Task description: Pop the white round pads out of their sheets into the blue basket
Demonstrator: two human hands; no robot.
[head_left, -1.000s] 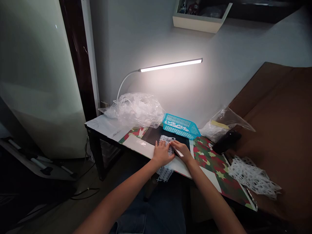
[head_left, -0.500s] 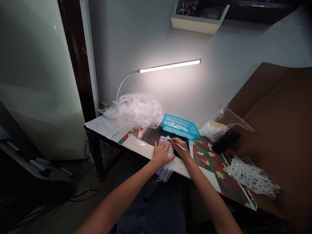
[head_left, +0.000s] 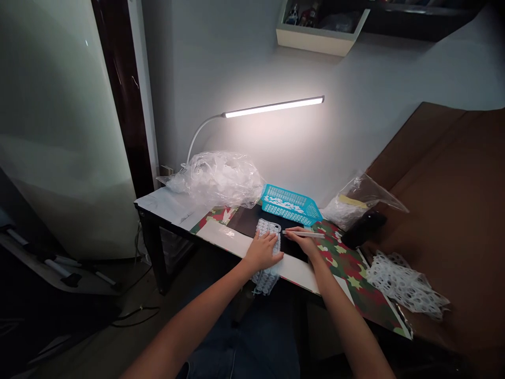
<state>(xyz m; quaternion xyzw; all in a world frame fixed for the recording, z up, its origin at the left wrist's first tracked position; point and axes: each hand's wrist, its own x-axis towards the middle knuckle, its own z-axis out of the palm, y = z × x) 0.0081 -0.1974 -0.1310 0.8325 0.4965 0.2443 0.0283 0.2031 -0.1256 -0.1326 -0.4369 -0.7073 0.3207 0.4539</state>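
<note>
A white sheet of rows of rounded shapes [head_left: 269,226] lies on a black mat [head_left: 246,218] at the table's front, its near end hanging over the edge. My left hand [head_left: 263,251] rests flat on this sheet, fingers stretched out, covering part of it. A dark opening shows near the sheet's top right. Just right of the sheet, my right hand [head_left: 303,241] pinches a slim white pen-like tool [head_left: 311,234]. The tool's tip points left toward the sheet's edge, and its back end sticks out to the right. Whether the tip touches the sheet I cannot tell.
A blue basket [head_left: 292,204] with small white pieces stands behind the mat. Clear plastic bags [head_left: 224,181] sit at the back left under a lit lamp [head_left: 274,107]. On the right are a dark object [head_left: 363,230], white perforated sheet scraps [head_left: 406,284] and cardboard [head_left: 445,221].
My right hand has moved right, off the sheet, and the tool now lies more level. My left hand stays on the sheet. More of the sheet's top shows.
</note>
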